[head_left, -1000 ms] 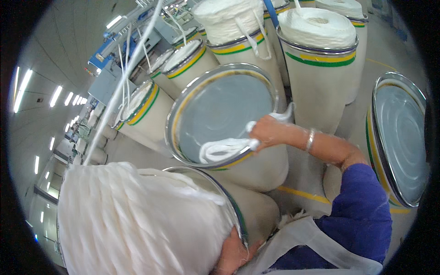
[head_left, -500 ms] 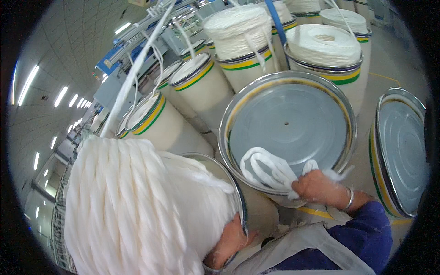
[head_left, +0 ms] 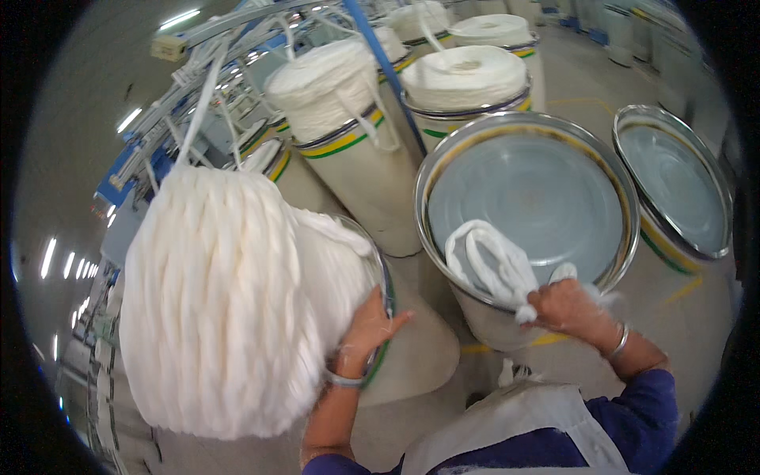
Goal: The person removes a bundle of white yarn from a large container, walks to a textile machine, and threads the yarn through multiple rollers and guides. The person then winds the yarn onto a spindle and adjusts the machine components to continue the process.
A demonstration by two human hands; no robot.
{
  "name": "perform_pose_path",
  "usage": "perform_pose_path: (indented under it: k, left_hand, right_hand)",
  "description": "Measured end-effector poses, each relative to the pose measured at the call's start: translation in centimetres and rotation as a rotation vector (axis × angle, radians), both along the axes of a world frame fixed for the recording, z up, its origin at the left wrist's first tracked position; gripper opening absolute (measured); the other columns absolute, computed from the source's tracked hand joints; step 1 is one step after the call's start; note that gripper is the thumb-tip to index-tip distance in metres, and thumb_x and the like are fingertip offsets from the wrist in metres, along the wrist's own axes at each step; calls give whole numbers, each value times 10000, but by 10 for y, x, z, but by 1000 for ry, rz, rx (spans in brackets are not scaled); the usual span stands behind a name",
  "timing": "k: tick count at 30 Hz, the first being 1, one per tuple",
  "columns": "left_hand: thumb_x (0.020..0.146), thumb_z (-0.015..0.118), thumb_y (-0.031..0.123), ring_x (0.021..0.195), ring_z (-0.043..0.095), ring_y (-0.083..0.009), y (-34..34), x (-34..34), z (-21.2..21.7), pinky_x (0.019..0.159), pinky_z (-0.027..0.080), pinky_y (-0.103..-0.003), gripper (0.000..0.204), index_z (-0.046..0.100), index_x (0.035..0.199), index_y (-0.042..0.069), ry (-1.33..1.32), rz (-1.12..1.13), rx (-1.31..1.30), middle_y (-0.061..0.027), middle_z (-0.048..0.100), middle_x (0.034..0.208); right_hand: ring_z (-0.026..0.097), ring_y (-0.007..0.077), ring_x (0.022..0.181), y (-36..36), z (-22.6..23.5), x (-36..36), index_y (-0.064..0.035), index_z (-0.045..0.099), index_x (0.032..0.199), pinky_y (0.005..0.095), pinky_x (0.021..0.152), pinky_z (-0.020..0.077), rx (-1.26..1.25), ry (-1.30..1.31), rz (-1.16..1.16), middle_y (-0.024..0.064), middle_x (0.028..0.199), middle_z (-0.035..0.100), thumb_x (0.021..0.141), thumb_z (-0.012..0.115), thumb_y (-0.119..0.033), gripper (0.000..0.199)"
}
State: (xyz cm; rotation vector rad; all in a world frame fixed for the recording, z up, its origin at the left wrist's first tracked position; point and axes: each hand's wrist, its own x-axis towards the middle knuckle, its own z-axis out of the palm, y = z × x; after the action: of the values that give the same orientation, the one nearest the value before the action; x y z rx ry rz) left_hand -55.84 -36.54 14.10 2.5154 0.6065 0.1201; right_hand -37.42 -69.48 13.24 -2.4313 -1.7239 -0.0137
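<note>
My left hand (head_left: 366, 326) lies against the side of a big heap of thick white cotton sliver (head_left: 214, 309), its thumb stretched out over the can rim and its other fingers partly hidden. That heap bulges high above its can (head_left: 386, 305) and leans left. A looped length of white sliver (head_left: 497, 261) is gripped in my right hand (head_left: 564, 305), the fingers closed round it. These loops hang over the near rim of a wide can with a grey round plate (head_left: 530, 198) at its top. Loose fibre trails beside the right hand.
At the right stands another can with a grey top plate (head_left: 673, 178). Farther back are sliver-filled cans, one with a tall coil (head_left: 324, 87) and one with a ring-shaped coil (head_left: 465, 77). A blue post (head_left: 384, 71) rises between them. Sliver strands (head_left: 202, 103) run up to machinery.
The view has shifted, so the cans sit differently in it. My left hand has come up along the heap's edge, with more forearm showing. My right hand still grips the looped sliver.
</note>
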Motion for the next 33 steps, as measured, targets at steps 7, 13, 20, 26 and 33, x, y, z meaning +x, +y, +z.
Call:
perform_pose_path:
  k: [7, 13, 20, 26, 33]
  left_hand:
    - [745, 766, 568, 810, 667, -395, 33, -86, -15, 703, 514, -449, 616, 647, 952, 0, 121, 225, 463, -206, 673, 825]
    - [688, 807, 523, 711, 611, -411, 65, -42, -31, 661, 470, -492, 547, 644, 823, 18, -94, 229, 659, -188, 616, 722]
    - [724, 772, 491, 1302, 408, -461, -80, 60, -20, 1099, 277, -564, 898, 468, 1382, -39, -428, -512, 533, -263, 467, 1405]
    - [730, 783, 393, 1441, 210, -466, -265, 191, -13, 1151, 184, -597, 1013, 273, 1497, -30, 83, -1219, 431, -261, 283, 1545]
    - [846, 684, 350, 1440, 170, -473, -359, 282, -41, 1156, 167, -577, 961, 132, 1507, -76, 234, -1631, 297, -325, 194, 1538]
  right_hand:
    - [665, 318, 682, -76, -4, 21, -43, 729, 865, 442, 664, 488, 175, 130, -378, 152, 708, 678, 769, 550, -803, 787]
    - [687, 301, 766, -133, -23, 39, -86, 734, 884, 422, 677, 511, 314, 249, -585, 153, 830, 702, 795, 669, -645, 570]
    - [634, 269, 661, -230, 7, 106, -22, 678, 821, 387, 645, 495, 1359, -222, -998, 152, 767, 674, 750, 822, -382, 394]
    - [663, 327, 860, -396, -22, 210, -105, 664, 923, 444, 759, 513, 932, -605, -1271, 120, 905, 683, 795, 725, -231, 190]
    - [650, 330, 815, -433, -68, 253, -136, 704, 838, 435, 699, 483, 605, -278, -1178, 88, 822, 672, 788, 648, -235, 125]
